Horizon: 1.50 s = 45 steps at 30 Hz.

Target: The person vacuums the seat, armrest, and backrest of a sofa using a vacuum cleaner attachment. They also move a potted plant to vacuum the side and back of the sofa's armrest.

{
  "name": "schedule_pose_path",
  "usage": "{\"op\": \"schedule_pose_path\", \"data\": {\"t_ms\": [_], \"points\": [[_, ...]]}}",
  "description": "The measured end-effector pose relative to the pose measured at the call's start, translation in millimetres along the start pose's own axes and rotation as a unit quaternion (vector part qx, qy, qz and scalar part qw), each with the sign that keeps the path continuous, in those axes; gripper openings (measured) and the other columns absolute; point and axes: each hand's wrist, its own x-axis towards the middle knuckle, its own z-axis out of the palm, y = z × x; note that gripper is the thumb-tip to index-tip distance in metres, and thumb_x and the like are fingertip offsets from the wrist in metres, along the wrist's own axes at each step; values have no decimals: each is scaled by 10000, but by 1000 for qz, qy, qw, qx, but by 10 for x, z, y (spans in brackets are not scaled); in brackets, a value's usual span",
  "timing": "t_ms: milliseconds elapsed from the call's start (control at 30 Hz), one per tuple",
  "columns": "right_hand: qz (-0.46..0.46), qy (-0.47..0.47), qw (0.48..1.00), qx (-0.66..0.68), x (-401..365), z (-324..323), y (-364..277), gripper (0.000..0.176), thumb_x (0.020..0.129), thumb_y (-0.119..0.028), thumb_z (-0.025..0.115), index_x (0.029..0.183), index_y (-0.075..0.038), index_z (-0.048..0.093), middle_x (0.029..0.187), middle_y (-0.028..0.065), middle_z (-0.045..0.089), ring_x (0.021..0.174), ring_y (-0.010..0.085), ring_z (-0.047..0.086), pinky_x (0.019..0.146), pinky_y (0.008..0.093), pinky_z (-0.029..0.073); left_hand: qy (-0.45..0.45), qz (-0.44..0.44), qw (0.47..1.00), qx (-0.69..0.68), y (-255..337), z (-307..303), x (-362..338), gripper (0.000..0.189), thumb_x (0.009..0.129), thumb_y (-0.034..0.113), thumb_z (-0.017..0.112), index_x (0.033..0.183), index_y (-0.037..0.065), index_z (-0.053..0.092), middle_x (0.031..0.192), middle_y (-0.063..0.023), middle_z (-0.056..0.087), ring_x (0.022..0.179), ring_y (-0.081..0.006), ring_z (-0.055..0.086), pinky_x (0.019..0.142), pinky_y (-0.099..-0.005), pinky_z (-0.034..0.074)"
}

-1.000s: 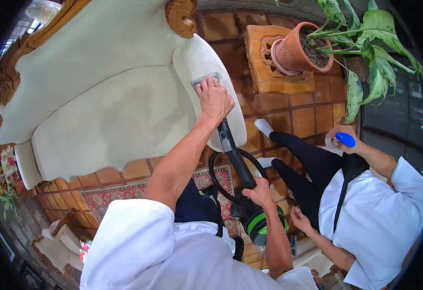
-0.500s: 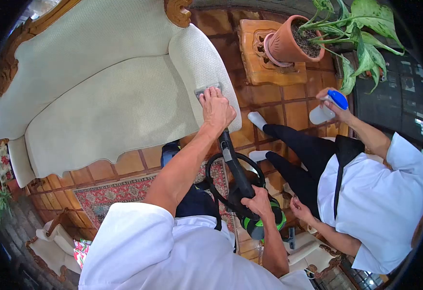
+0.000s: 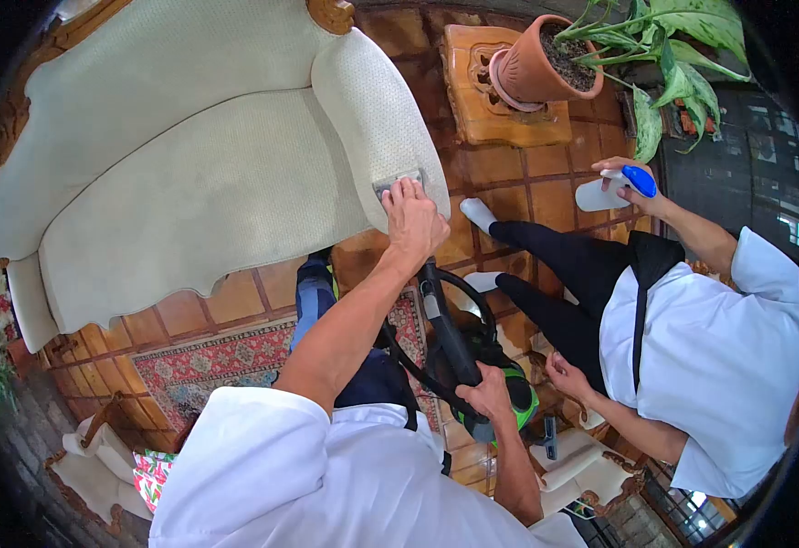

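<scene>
My left hand (image 3: 415,224) is closed over the flat, clear upholstery nozzle (image 3: 384,187) of a vacuum cleaner, which lies against the cream sofa's rolled armrest (image 3: 372,110). From beneath that hand a black vacuum tube (image 3: 448,329) runs back towards me. Around the tube's lower end, my right hand (image 3: 488,393) is wrapped. The black and green vacuum body (image 3: 521,397) stands on the floor just beyond my right hand, partly hidden by the tube and hose. The sofa (image 3: 199,201) has a carved wooden frame.
At the right, a co-worker in a white shirt (image 3: 692,356) holds a spray bottle (image 3: 600,194) with a blue head. A potted plant (image 3: 541,68) stands on a wooden stool (image 3: 468,91). A patterned rug (image 3: 208,370) lies on the tiles, and cream armchairs (image 3: 98,470) stand behind.
My left hand and the nozzle have slid a little along the armrest towards its front end. The tube has shifted with them, and the view has moved slightly.
</scene>
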Motion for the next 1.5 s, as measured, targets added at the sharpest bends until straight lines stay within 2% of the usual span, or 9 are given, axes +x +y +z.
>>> {"op": "schedule_pose_path", "data": {"t_ms": [167, 400, 467, 867, 1100, 1167, 1267, 1433, 1500], "points": [[27, -17, 999, 23, -94, -11, 37, 442, 607, -232, 734, 954, 38, 694, 796, 251, 689, 759, 415, 673, 729, 436, 532, -6, 2, 1000, 7, 32, 74, -127, 712, 705, 282, 690, 1248, -149, 530, 1315, -252, 507, 1236, -362, 453, 1071, -528, 326], [20, 9, 1000, 11, -270, 103, 288, 426, 613, -168, 741, 995, 15, 701, 767, 189, 685, 705, 298, 664, 709, 384, 525, 9, 9, 1000, -4, 101, 116, -376, 660, 706, 243, 656, 1224, -149, 538, 1267, -254, 514, 1194, -384, 472, 1050, -514, 349], [28, 7, 1000, -3, -305, 108, 280, 459, 614, -223, 741, 960, 73, 680, 822, 269, 691, 798, 424, 684, 760, 445, 538, 12, 14, 1000, 7, 110, 139, -428, 664, 709, 249, 654, 1227, -149, 535, 1265, -251, 513, 1195, -382, 472, 1051, -513, 349], [41, 2, 999, 3, -531, 284, 573, 407, 623, -191, 740, 958, 35, 693, 809, 259, 688, 766, 404, 685, 716, 433, 540, 22, 25, 999, -7, 197, 206, -732, 635, 706, 237, 660, 1200, -145, 543, 1252, -251, 510, 1188, -382, 472, 1046, -517, 348], [82, -16, 996, 38, -1354, 352, 880, 418, 609, -203, 765, 955, 26, 714, 824, 214, 712, 744, 328, 698, 700, 417, 544, -138, 19, 990, -9, 226, 474, -1801, 759, 735, 266, 655, 1317, -192, 492, 1347, -358, 468, 1273, -489, 411, 1096, -590, 275], [185, -74, 979, 28, -1606, 297, 864, 420, 607, -204, 784, 960, 16, 723, 852, 194, 727, 751, 300, 708, 712, 404, 553, -141, 27, 989, -47, 404, 231, -1961, 770, 714, 241, 666, 1309, -209, 478, 1359, -364, 454, 1298, -498, 397, 1099, -598, 267], [94, -4, 986, 136, -1581, 505, 1237, 417, 600, -199, 796, 951, 13, 723, 832, 171, 731, 742, 262, 710, 724, 386, 556, -117, 55, 988, -82, 624, -279, -1440, 752, 707, 204, 678, 1301, -201, 460, 1354, -345, 448, 1318, -496, 388, 1118, -595, 267], [-37, 58, 992, 110, -355, -92, -151, 405, 635, -188, 762, 975, 23, 699, 807, 175, 717, 718, 273, 700, 713, 379, 547, 100, 93, 990, -25, 488, -655, 148, 666, 709, 170, 675, 1256, -165, 497, 1253, -285, 522, 1218, -428, 483, 1094, -548, 335], [-87, 62, 983, 147, 283, -143, -433, 375, 595, -169, 748, 909, 29, 690, 677, 107, 644, 607, 164, 609, 596, 344, 494, 78, 74, 994, -15, 244, -756, 861, 591, 714, 179, 661, 1191, -154, 554, 1187, -261, 563, 1132, -410, 528, 1046, -537, 372]]}}
